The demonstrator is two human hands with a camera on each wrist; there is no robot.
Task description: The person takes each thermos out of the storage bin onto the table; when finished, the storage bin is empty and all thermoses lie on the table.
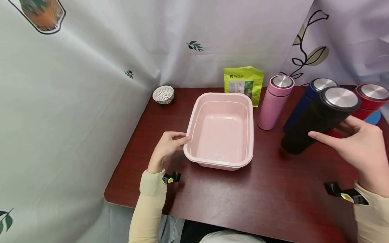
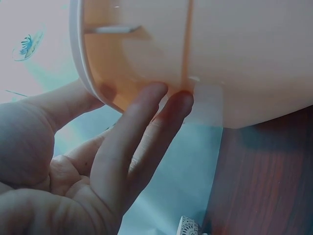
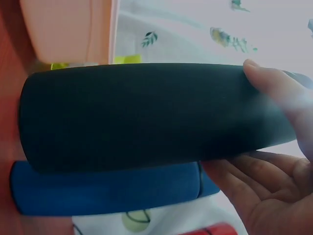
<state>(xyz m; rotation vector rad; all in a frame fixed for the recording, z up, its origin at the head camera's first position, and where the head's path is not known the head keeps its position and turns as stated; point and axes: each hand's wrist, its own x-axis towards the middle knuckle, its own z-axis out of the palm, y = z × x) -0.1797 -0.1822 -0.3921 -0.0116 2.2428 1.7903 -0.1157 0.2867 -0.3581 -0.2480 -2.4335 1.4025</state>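
A pink plastic basin sits on the table, its left rim pinched by my left hand, thumb over the edge. In the left wrist view, fingers lie against the outside of its wall. My right hand grips a black thermos bottle with a silver-topped lid, thumb on the near side and fingers behind. Right behind it stands a blue thermos, partly hidden. A pink thermos is upright between it and the basin. Beyond my right hand is a red thermos, partly covered by that hand.
A green-yellow packet stands at the back behind the basin. Toward the far left corner sits a small white openwork basket. Something blue shows beside the red thermos. A printed white curtain hangs along the table's back and left.
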